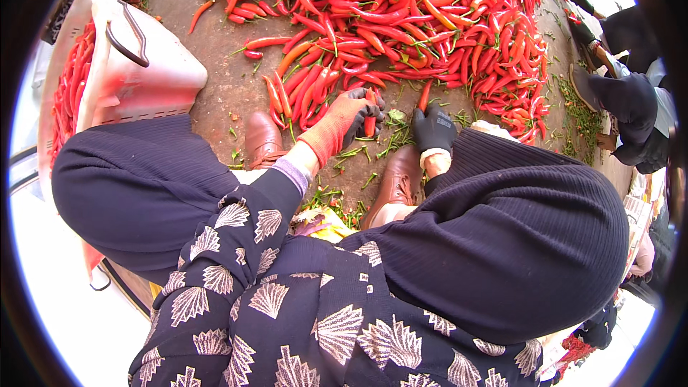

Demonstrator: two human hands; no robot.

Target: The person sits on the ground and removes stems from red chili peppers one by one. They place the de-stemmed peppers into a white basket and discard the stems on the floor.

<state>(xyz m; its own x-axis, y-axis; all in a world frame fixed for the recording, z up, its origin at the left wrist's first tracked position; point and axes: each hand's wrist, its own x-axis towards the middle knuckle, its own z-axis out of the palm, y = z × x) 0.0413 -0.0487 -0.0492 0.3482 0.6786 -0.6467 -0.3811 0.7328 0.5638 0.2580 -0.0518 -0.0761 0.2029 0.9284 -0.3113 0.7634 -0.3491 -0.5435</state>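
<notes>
Patterned garment (344, 330), hands (348, 115) holding chilies (370, 126), glove lettering (444, 123)

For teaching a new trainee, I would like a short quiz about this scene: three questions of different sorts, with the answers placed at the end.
1. True or false: the pale plastic crate is to the left of the big red chili pepper heap.

2. Choose one. The left hand is gloved in:
A) plain black
B) orange with dark fingers
C) plain white

3. Short answer: what do the left hand's fingers hold?

Key:
1. True.
2. B.
3. At least one red chili pepper.
</notes>
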